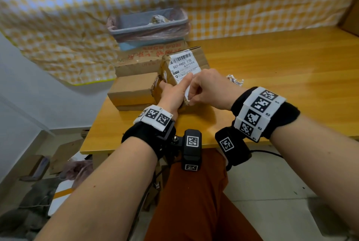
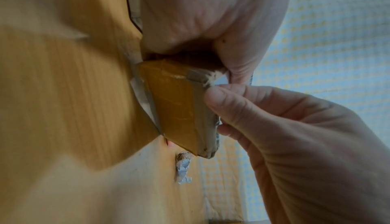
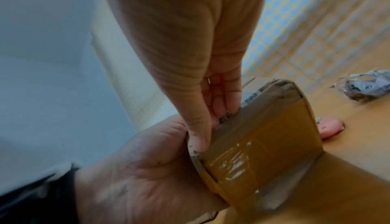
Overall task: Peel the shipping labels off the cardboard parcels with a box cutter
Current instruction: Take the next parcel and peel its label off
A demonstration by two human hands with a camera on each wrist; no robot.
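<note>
My left hand (image 1: 173,86) grips a small taped cardboard parcel (image 1: 200,60) and holds it tilted up on the wooden table (image 1: 291,70), thumb lying along its white shipping label (image 1: 184,66). My right hand (image 1: 191,97) pinches the label's near edge, which looks lifted from the cardboard. The left wrist view shows the parcel (image 2: 175,107) with the right hand's thumb (image 2: 219,97) at its edge. In the right wrist view the right hand's fingers (image 3: 217,107) meet at the parcel's (image 3: 263,135) top edge. A pink object (image 3: 330,128), perhaps the box cutter, lies on the table behind the parcel.
A flat cardboard box (image 1: 132,91) lies left of the parcel, with a larger printed box (image 1: 147,56) behind it. A grey lined bin (image 1: 147,25) with scraps stands at the back. A crumpled peeled label (image 1: 235,80) lies to the right. Boxes clutter the floor at left.
</note>
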